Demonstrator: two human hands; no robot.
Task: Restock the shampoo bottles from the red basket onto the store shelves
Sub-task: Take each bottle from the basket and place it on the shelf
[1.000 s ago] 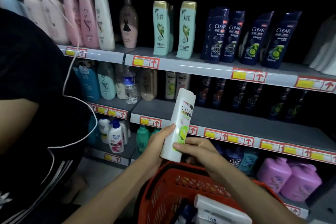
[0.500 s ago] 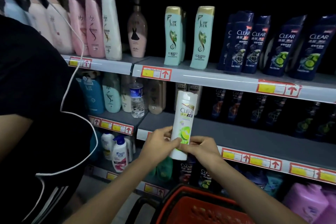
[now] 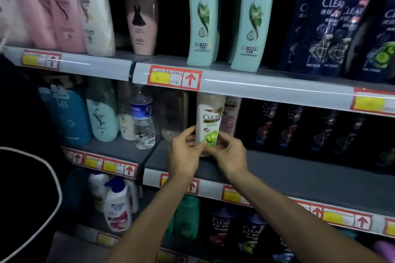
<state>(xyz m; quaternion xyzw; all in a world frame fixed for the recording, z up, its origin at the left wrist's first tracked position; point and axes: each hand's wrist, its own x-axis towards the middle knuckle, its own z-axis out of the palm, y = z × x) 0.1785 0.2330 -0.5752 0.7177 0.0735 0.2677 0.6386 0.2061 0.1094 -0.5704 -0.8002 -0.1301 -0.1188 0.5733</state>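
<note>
A white Clear shampoo bottle (image 3: 209, 123) with a green leaf label stands upright over the grey middle shelf (image 3: 288, 168), near its left end. My left hand (image 3: 185, 151) grips its lower left side and my right hand (image 3: 229, 153) pinches its lower right side. Whether its base touches the shelf is hidden by my fingers. Another white Clear bottle (image 3: 230, 116) stands just behind it to the right. The red basket is out of view.
A clear water bottle (image 3: 143, 123) and teal bottles (image 3: 102, 113) stand left of the divider. Dark Clear bottles (image 3: 277, 126) line the shelf's back right. The top shelf (image 3: 267, 85) overhangs closely. A person in black (image 3: 21, 156) stands at the left.
Both hands have carried the white bottle up from above the red basket and forward onto the middle shelf. The view has moved closer, and the basket has dropped out of sight.
</note>
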